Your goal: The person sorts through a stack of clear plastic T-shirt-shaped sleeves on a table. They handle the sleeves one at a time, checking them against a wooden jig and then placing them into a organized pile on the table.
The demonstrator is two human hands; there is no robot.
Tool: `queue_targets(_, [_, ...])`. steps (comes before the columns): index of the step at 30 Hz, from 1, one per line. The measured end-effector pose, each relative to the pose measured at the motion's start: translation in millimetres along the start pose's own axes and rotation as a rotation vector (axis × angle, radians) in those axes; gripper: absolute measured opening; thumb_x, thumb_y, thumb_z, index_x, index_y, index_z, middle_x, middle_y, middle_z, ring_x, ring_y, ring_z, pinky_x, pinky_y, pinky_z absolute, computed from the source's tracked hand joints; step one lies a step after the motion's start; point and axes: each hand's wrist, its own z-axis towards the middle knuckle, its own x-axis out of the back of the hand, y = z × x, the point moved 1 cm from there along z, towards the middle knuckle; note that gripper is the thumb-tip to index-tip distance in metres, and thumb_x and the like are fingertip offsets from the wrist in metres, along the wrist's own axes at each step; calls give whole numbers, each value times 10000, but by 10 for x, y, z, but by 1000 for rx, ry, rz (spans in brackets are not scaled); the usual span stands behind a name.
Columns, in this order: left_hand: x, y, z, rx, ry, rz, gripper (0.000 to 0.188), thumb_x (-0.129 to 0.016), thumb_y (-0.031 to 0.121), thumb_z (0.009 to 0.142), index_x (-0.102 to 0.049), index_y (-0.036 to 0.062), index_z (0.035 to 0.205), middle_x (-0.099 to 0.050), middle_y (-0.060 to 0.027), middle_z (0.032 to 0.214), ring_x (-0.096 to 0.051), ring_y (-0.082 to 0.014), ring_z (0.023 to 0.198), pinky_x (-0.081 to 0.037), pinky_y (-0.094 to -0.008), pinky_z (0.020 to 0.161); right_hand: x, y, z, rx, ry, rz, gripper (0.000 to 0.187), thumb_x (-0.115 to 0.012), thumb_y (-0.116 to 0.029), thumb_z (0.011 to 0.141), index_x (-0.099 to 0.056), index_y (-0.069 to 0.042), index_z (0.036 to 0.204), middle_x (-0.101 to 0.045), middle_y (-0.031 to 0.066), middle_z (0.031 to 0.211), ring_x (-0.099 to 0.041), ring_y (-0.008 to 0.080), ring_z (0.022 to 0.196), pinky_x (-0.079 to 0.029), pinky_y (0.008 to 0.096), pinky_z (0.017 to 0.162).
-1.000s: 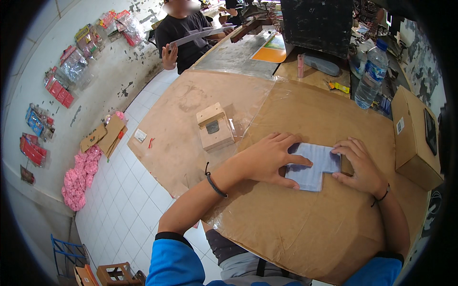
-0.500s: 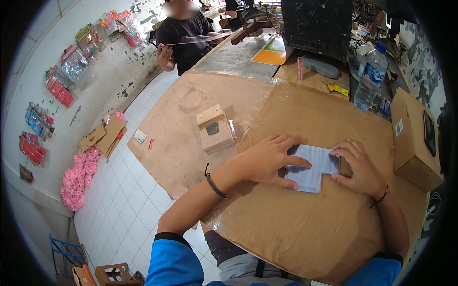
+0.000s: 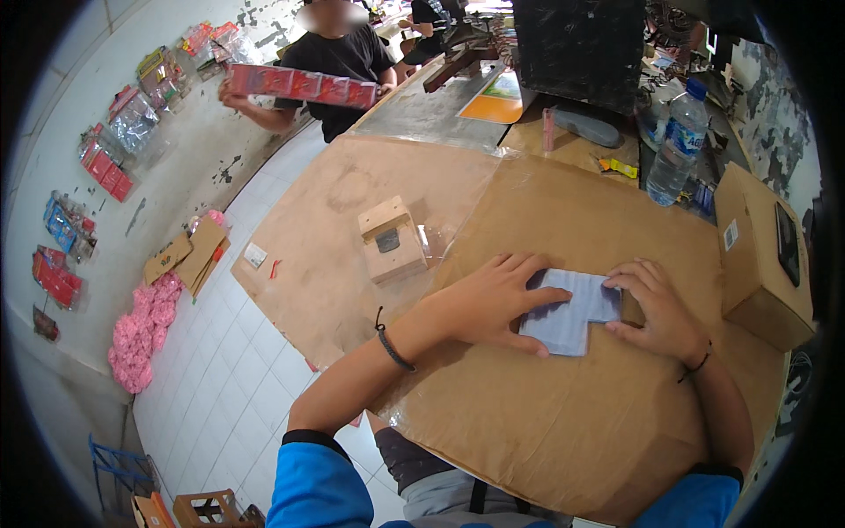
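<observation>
A pale bluish-white flat bundle (image 3: 563, 319), which looks like stacked thin plastic sheets, lies on the brown-covered table. Its outline steps in at the lower right; the exact kind I cannot make out. My left hand (image 3: 502, 304) rests over its left side, fingers spread, with the forefinger on the top and the thumb at the lower left edge. At the right end, my right hand (image 3: 656, 308) curves around the narrower part, fingers at the upper corner and thumb at the lower one.
A wooden block (image 3: 392, 242) with a dark inset stands left of my hands. Along the right are a cardboard box (image 3: 764, 255) and a water bottle (image 3: 679, 145). A black box (image 3: 576, 53) stands at the back. Across the table, a person (image 3: 339, 57) holds a red packet strip (image 3: 304, 85).
The person across the table has turned the strip so its red face shows and moved it left. My hands and the bundle stay in nearly the same place; the view has shifted slightly.
</observation>
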Motion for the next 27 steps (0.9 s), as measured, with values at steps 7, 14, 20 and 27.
queue_targets(7, [-1, 9, 25, -18, -22, 24, 463, -748, 413, 897, -699, 242, 1325, -443, -249, 1498, -465, -419, 1343, -363, -496, 1137, 16, 25, -7, 12, -10, 32, 492, -794, -350, 849, -634, -80, 1228, -609, 114, 1269, -532, 326, 1209, -396, 444, 1083])
queue_targets(14, [7, 8, 50, -32, -44, -13, 299, -709, 294, 944, -761, 235, 1233, -438, -250, 1524, -463, -412, 1377, -365, -492, 1145, 37, 29, -14, 51, -8, -7, 482, -772, -376, 882, -632, -94, 1246, -612, 95, 1252, -542, 300, 1206, -398, 425, 1078])
queue_targets(20, [15, 25, 59, -74, 14, -34, 221, -690, 244, 963, -772, 154, 1148, -494, -248, 1501, -488, -395, 1375, -377, -499, 1141, 31, 10, -22, 54, 13, -12, 466, -766, -372, 890, -629, -96, 1240, -614, 90, 1233, -544, 292, 1204, -405, 421, 1069])
queue_targets(27, [-39, 38, 68, 77, 185, -188, 180, -623, 183, 991, -679, 27, 1060, -636, -244, 1275, -624, -428, 1133, -514, -479, 949, 0, 22, 0, 36, 5, 14, 469, -780, -332, 859, -641, -84, 1232, -616, 110, 1260, -543, 315, 1208, -413, 434, 1067])
